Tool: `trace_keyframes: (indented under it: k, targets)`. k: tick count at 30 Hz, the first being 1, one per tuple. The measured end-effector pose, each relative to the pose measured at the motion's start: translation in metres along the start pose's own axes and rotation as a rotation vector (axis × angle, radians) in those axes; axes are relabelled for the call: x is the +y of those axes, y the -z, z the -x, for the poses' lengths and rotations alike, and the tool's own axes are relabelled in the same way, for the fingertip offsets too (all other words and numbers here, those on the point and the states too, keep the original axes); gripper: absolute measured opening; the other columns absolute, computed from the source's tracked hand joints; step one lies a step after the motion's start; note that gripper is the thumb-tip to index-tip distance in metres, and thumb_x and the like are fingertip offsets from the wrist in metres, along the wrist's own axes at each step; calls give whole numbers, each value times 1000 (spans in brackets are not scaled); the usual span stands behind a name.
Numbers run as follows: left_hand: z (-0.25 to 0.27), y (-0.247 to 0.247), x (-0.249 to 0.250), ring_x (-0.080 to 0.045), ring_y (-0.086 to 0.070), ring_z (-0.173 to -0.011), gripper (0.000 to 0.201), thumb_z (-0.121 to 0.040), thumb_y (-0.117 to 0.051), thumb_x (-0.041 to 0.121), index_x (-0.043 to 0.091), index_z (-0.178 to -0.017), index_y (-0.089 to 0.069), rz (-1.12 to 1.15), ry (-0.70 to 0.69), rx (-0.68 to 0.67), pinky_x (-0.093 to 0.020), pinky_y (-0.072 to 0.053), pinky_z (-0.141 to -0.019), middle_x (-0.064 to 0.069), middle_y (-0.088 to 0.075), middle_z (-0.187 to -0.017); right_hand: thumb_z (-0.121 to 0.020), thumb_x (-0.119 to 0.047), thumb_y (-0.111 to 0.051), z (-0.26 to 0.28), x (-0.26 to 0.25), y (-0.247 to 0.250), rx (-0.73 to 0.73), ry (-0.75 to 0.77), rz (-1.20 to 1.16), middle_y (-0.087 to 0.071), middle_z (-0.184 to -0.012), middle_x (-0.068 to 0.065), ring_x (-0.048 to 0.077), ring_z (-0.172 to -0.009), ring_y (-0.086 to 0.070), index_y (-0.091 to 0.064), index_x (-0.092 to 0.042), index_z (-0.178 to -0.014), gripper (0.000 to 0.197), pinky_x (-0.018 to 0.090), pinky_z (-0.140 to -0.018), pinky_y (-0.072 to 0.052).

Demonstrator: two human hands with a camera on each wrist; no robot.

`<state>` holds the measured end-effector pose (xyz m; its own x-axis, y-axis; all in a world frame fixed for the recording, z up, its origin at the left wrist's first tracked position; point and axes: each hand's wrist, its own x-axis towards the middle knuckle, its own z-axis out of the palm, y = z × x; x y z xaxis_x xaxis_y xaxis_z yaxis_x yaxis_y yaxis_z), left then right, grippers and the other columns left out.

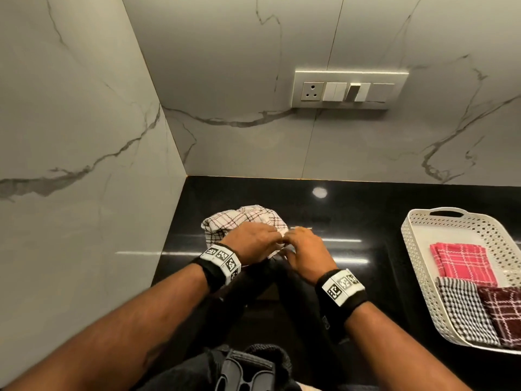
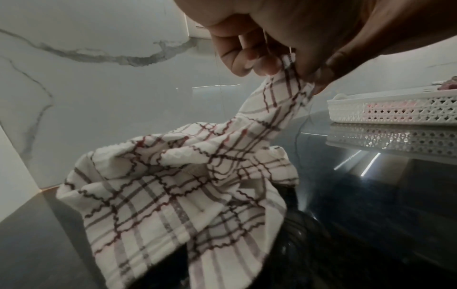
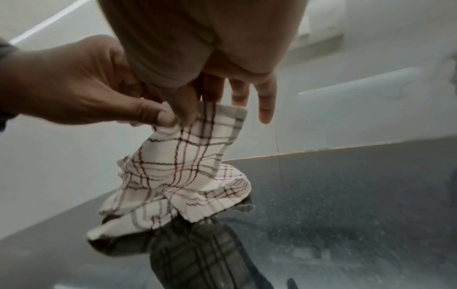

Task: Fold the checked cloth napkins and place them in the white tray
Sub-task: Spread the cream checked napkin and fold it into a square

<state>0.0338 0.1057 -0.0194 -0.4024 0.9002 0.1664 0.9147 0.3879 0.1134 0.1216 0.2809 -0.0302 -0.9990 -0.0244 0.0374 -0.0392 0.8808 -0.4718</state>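
A crumpled white napkin (image 1: pixel 242 218) with dark and red checks lies on the black counter (image 1: pixel 361 221) near the left wall. Both hands meet over its near side. My left hand (image 1: pixel 262 239) pinches one corner between thumb and fingers, plainly so in the left wrist view, where the napkin (image 2: pixel 173 185) hangs from the left hand (image 2: pixel 304 64). Right beside it, my right hand (image 3: pixel 195 105) pinches the napkin's (image 3: pixel 183 172) upper edge, its outer fingers straight. The white perforated tray (image 1: pixel 411 238) stands at the right, holding a folded pink napkin (image 1: pixel 462 263), a black-and-white one (image 1: pixel 465 311) and a maroon one (image 1: pixel 504 314).
Marble walls close the counter on the left and at the back, with a switch panel (image 1: pixel 349 90) on the back wall. Bare glossy counter lies between the napkin and the tray (image 2: pixel 390 109). A dark strapped device (image 1: pixel 245 371) hangs at my chest.
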Motion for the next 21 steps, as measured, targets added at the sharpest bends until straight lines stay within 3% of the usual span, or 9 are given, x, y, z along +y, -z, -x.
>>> trace_keyframes:
  k: [2,4,6,10,13,16,18,19,21]
  targets:
    - [-3,7,-4,-20,-64,-76,23,-95,-51,38,20,-96,-65,52,38,27,-35,-53,-63,3,-67,-87,-89,-21,-61,-3,-4,11,57,-68,-39,-72,-92,1,25,-94,-63,-74,-24,-96,15,42,-84,-51]
    - [-6,18,-14,-17,-64,-82,25,-96,-48,39,21,-101,-64,70,91,29,-35,-55,-70,5,-67,-93,-91,-19,-63,-3,-5,22,134,-117,-170,-70,-84,-3,18,-83,-63,-73,-22,-90,11,41,-78,-53]
    - [-8,28,-26,-14,-64,-84,19,-94,-56,36,23,-106,-63,74,126,67,-34,-56,-75,6,-66,-97,-94,-16,-61,0,-4,33,194,-146,-294,-69,-82,-7,11,-78,-64,-70,-23,-88,12,36,-74,-56]
    - [-15,42,-45,-15,-65,-87,30,-88,-68,21,21,-117,-62,114,236,144,-34,-58,-79,4,-63,-109,-101,-19,-53,2,-2,58,200,-234,-460,-68,-83,-3,16,-79,-66,-63,-21,-88,17,38,-69,-60]
    - [-28,50,-38,-18,-64,-86,37,-93,-62,20,14,-129,-52,149,373,278,-34,-58,-78,-3,-51,-128,-101,-19,-53,4,-8,66,174,-216,-562,-70,-87,2,20,-82,-69,-62,-23,-98,10,41,-72,-60]
    - [-32,56,-10,-20,-56,-72,23,-101,-46,41,18,-102,-49,325,423,359,-42,-52,-65,0,-51,-97,-99,-16,-56,6,-21,66,233,-274,-833,-74,-85,13,25,-79,-72,-58,-27,-116,21,46,-76,-61]
    - [-22,49,11,-17,-53,-69,39,-100,-33,56,21,-93,-48,437,332,330,-43,-49,-64,4,-51,-83,-100,-10,-55,6,-29,68,274,-297,-1049,-73,-90,13,27,-82,-71,-64,-21,-116,22,47,-79,-60]
    - [-16,44,21,-13,-54,-71,44,-97,-32,63,22,-97,-49,500,295,310,-38,-49,-64,6,-54,-83,-100,-9,-53,6,-33,70,271,-294,-1131,-73,-95,13,28,-87,-72,-67,-16,-115,22,46,-82,-60]
    - [-8,34,34,-6,-60,-82,45,-92,-49,63,25,-116,-46,604,297,272,-28,-52,-70,8,-60,-95,-101,-4,-47,5,-36,72,204,-270,-1223,-72,-104,16,31,-97,-71,-69,-8,-113,26,42,-83,-60]
